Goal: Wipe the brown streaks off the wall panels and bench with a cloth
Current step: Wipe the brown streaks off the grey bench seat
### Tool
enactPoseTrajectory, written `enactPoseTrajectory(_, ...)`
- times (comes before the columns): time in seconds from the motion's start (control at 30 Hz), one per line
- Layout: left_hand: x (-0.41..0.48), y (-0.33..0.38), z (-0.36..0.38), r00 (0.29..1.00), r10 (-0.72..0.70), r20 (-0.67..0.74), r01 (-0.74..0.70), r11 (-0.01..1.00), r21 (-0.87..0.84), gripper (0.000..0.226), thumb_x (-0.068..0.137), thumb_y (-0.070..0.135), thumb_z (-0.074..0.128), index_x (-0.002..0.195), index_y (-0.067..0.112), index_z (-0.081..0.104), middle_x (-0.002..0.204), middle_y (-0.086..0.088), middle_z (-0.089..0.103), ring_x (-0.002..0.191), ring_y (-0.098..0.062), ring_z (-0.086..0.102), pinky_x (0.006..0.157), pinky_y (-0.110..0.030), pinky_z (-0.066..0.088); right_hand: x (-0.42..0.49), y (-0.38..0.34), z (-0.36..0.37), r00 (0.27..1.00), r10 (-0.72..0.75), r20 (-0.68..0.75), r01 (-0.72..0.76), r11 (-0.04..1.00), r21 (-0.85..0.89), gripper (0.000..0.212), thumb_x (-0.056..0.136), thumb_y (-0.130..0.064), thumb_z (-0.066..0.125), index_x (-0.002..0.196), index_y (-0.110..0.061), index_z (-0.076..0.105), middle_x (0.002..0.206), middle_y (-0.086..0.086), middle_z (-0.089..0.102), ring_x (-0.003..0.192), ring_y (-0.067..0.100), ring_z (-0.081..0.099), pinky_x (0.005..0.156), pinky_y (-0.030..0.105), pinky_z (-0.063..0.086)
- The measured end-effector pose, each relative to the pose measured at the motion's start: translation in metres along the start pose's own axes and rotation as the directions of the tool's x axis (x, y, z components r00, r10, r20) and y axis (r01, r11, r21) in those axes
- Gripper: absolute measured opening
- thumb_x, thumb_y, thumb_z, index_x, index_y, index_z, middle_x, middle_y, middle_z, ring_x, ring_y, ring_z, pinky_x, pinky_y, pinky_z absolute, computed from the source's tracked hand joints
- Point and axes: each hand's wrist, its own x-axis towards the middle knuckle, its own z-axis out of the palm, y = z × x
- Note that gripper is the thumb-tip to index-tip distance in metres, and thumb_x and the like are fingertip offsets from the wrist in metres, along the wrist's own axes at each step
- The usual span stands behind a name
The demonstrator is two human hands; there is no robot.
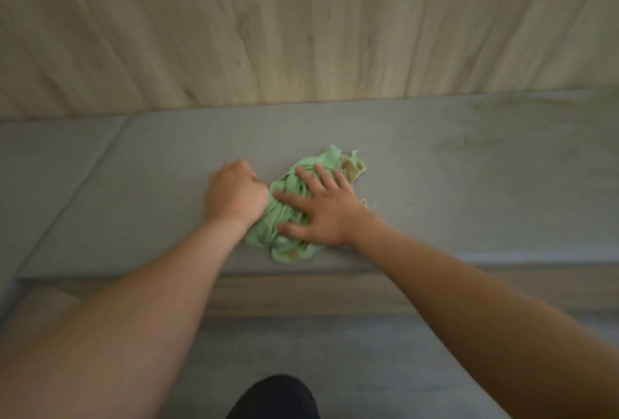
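Ahead, cloth (321, 161) on grey bench (469, 184), wooden panels (301, 23).

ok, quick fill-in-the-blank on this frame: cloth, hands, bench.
The cloth on the grey bench is ___ with brown stains.
The right hand lies flat on top of the ___.
The left hand, fingers curled, sits at the cloth's ___ edge.
The wall panel behind shows ___ grain.
Missing: green; cloth; left; wood.

Left hand (234, 192) curled, right hand (323, 209) flat (splayed)
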Motion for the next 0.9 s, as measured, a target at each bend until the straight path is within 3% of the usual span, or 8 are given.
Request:
enactPoseTrajectory(0.17, -0.017, 0.061, 0.030, 0.994, 0.056, 0.089, -0.052, 0.997, -0.052, 0.029, 0.091, 0.018, 0.048, 0.111, 0.012, 0.068, 0.124, -0.019, 0.064, 0.121, -0.043, 0.053, 0.100, -0.047, 0.046, -0.085, 0.033, 0.019, 0.958, -0.278, -0.078, 0.255, 0.942, -0.220, 0.087, 0.082, -0.078, 0.051, 0.159, -0.050, 0.023, 0.171, 0.008, 0.020, 0.157, 0.039, 0.015, 0.125, 0.059, 0.014)
enactPoseTrajectory(0.23, -0.027, 0.089, 0.041, 0.985, 0.119, 0.128, -0.109, 0.991, -0.079, 0.029, 0.092, 0.019, 0.048, 0.111, 0.012, 0.068, 0.125, -0.018, 0.063, 0.122, -0.042, 0.052, 0.099, -0.046, 0.046, -0.109, 0.062, 0.018, 0.955, -0.283, -0.094, 0.254, 0.936, -0.243, 0.084, 0.087, -0.074, 0.056, 0.160, -0.043, 0.030, 0.169, 0.006, 0.025, 0.156, 0.037, 0.021, 0.125, 0.057, 0.019)
enactPoseTrajectory(0.4, -0.040, 0.132, 0.066, 0.915, 0.274, 0.295, -0.279, 0.960, -0.026, 0.034, 0.096, 0.026, 0.045, 0.123, 0.016, 0.063, 0.134, -0.016, 0.055, 0.127, -0.041, 0.047, 0.106, -0.047, 0.044, -0.181, 0.139, 0.010, 0.991, 0.077, -0.106, -0.100, 0.968, -0.230, 0.100, 0.069, -0.077, 0.062, 0.158, -0.043, 0.031, 0.166, 0.006, 0.032, 0.153, 0.037, 0.029, 0.122, 0.056, 0.027)
enactPoseTrajectory(0.5, -0.044, 0.132, 0.079, 0.861, 0.300, 0.410, -0.374, 0.920, 0.114, 0.042, 0.096, 0.030, 0.041, 0.135, 0.027, 0.057, 0.141, -0.009, 0.049, 0.131, -0.039, 0.044, 0.111, -0.048, 0.041, -0.219, 0.168, 0.008, 0.928, 0.362, -0.091, -0.373, 0.910, -0.180, 0.115, 0.057, -0.072, 0.075, 0.157, -0.045, 0.024, 0.165, 0.010, 0.032, 0.150, 0.043, 0.031, 0.119, 0.061, 0.029)
enactPoseTrajectory(0.57, -0.047, 0.132, 0.080, 0.867, 0.308, 0.391, -0.390, 0.909, 0.148, 0.041, 0.096, 0.028, 0.042, 0.134, 0.027, 0.057, 0.139, -0.008, 0.050, 0.130, -0.037, 0.045, 0.108, -0.049, 0.044, -0.217, 0.155, 0.007, 0.895, 0.435, -0.102, -0.446, 0.879, -0.165, 0.110, 0.064, -0.070, 0.070, 0.156, -0.043, 0.017, 0.165, 0.012, 0.031, 0.151, 0.046, 0.030, 0.118, 0.063, 0.027)
enactPoseTrajectory(0.67, -0.047, 0.130, 0.079, 0.874, 0.313, 0.373, -0.392, 0.906, 0.160, 0.041, 0.095, 0.025, 0.043, 0.133, 0.026, 0.060, 0.138, -0.010, 0.052, 0.127, -0.038, 0.050, 0.107, -0.048, 0.046, -0.178, 0.104, 0.015, 0.922, 0.356, -0.155, -0.380, 0.910, -0.168, 0.095, 0.071, -0.068, 0.047, 0.158, -0.036, 0.025, 0.164, 0.016, 0.034, 0.149, 0.048, 0.032, 0.119, 0.063, 0.027)
enactPoseTrajectory(0.8, -0.045, 0.134, 0.079, 0.879, 0.300, 0.372, -0.379, 0.912, 0.160, 0.042, 0.092, 0.028, 0.046, 0.130, 0.024, 0.063, 0.135, -0.011, 0.055, 0.123, -0.039, 0.053, 0.107, -0.046, 0.046, -0.133, 0.066, 0.026, 0.972, 0.185, -0.145, -0.210, 0.960, -0.187, 0.110, 0.072, -0.068, 0.069, 0.162, -0.027, 0.022, 0.170, 0.017, 0.016, 0.156, 0.044, 0.013, 0.125, 0.060, 0.012)
enactPoseTrajectory(0.9, -0.040, 0.148, 0.072, 0.894, 0.236, 0.380, -0.318, 0.932, 0.171, 0.041, 0.095, 0.029, 0.044, 0.131, 0.024, 0.063, 0.139, -0.011, 0.053, 0.129, -0.040, 0.048, 0.108, -0.046, 0.044, -0.140, 0.097, 0.021, 0.987, 0.048, -0.154, -0.077, 0.980, -0.184, 0.116, 0.065, -0.078, 0.068, 0.162, -0.037, 0.020, 0.171, 0.011, 0.017, 0.158, 0.037, 0.013, 0.127, 0.054, 0.013)
